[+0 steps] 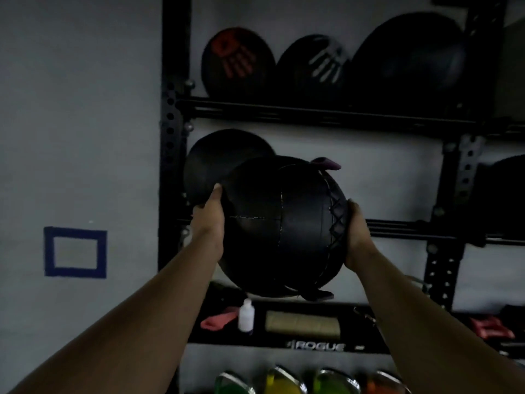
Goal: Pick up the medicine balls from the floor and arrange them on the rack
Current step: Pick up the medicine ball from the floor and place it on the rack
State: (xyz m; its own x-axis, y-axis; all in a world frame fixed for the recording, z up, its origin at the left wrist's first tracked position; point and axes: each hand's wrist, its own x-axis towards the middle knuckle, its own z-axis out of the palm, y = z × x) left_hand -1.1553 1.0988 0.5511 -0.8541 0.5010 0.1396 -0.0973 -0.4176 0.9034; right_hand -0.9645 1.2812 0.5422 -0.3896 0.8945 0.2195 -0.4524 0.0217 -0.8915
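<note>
I hold a black stitched medicine ball [281, 226] in front of the middle shelf of a black steel rack [170, 123]. My left hand [208, 220] presses its left side and my right hand [356, 234] its right side. Behind it, at the left of the middle shelf, sits another black ball [207, 163], touching or nearly touching the held one. On the top shelf rest three balls: one with a red hand print [237, 61], one with a white hand print [312, 66], and a large plain black one [409, 58].
The middle shelf rail [412, 227] runs right, with a dark ball [505, 194] at the far right. The tray shelf below holds a white bottle [245, 314], a red item [217, 321] and a tan block [302, 325]. Coloured kettlebells [284, 385] stand underneath. Blue tape [75, 251] marks the wall.
</note>
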